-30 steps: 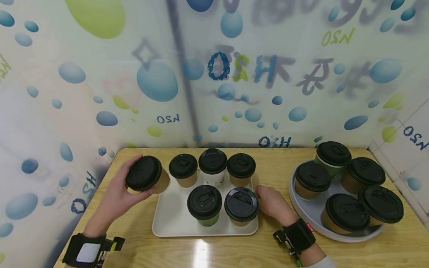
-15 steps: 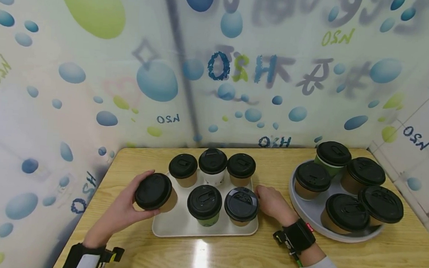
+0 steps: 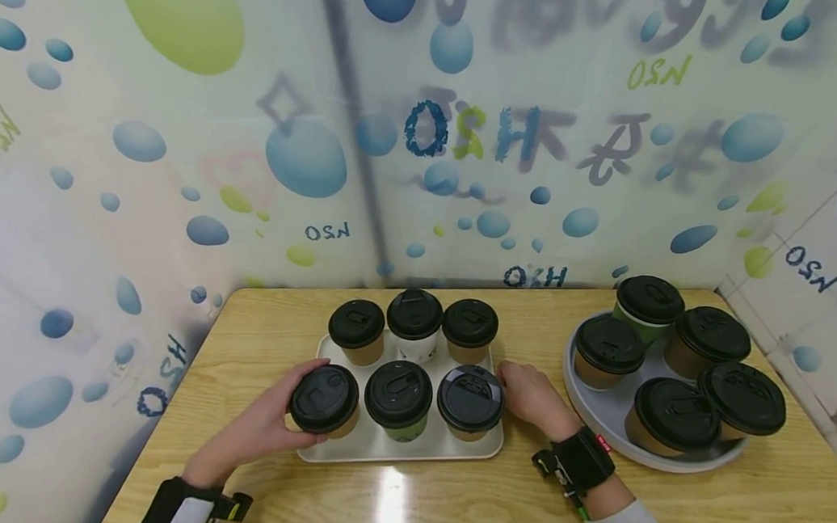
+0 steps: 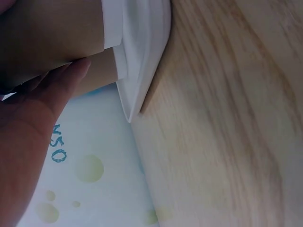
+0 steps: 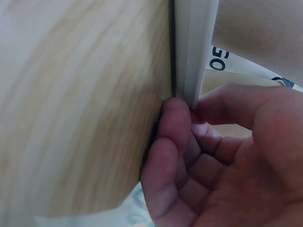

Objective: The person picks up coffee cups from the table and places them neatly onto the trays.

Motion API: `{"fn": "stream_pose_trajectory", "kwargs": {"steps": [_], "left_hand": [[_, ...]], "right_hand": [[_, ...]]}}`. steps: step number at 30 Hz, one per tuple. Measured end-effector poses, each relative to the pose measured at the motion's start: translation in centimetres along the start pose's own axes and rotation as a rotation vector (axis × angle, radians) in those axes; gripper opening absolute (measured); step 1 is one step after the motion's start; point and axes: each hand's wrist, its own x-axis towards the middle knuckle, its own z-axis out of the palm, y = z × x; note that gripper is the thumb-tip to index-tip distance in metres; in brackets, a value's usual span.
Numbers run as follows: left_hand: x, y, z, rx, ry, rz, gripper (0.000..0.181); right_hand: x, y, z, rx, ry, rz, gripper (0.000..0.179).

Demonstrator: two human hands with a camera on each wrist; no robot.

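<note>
My left hand grips a brown paper coffee cup with a black lid, over the front left corner of the white rectangular tray. In the left wrist view the cup's pale base overlaps the tray floor, fingers along its side. Beside it stand a green cup and another brown cup. Behind these are a brown cup, a white cup and one more brown cup, all black-lidded. My right hand pinches the tray's right edge between thumb and curled fingers.
On the right, a round grey tray carries several black-lidded cups, among them a green one at the back. Both trays stand on a wooden table. A patterned wall covering rises along the table's back edge.
My left hand has brought the brown cup right and toward me, from beyond the tray's left side to its front left corner, turning it more upright. The right hand stays at the tray's edge.
</note>
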Motion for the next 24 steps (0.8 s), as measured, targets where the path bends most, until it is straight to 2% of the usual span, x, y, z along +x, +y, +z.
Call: {"fn": "stream_pose_trajectory", "kwargs": {"steps": [8, 13, 16, 20, 24], "left_hand": [[0.1, -0.7, 0.8, -0.167, -0.077, -0.112, 0.106], [0.1, -1.1, 1.0, -0.173, -0.073, -0.137, 0.110], [0.1, -1.2, 0.8, -0.165, -0.073, -0.132, 0.116], [-0.5, -1.1, -0.3, -0.169, -0.072, -0.079, 0.121], [-1.1, -0.4, -2.1, -0.153, -0.020, -0.036, 0.107]], "right_hand": [[-0.1, 0.1, 0.1, 0.001, 0.016, -0.022, 0.020], [-0.1, 0.1, 0.0, 0.001, 0.010, -0.012, 0.019], [-0.1, 0.2, 0.0, 0.007, 0.011, -0.007, 0.019], [-0.3, 0.3, 0.0, 0.017, 0.006, 0.002, 0.018], [-0.8, 0.2, -0.8, 0.041, 0.028, 0.005, 0.022]]}}
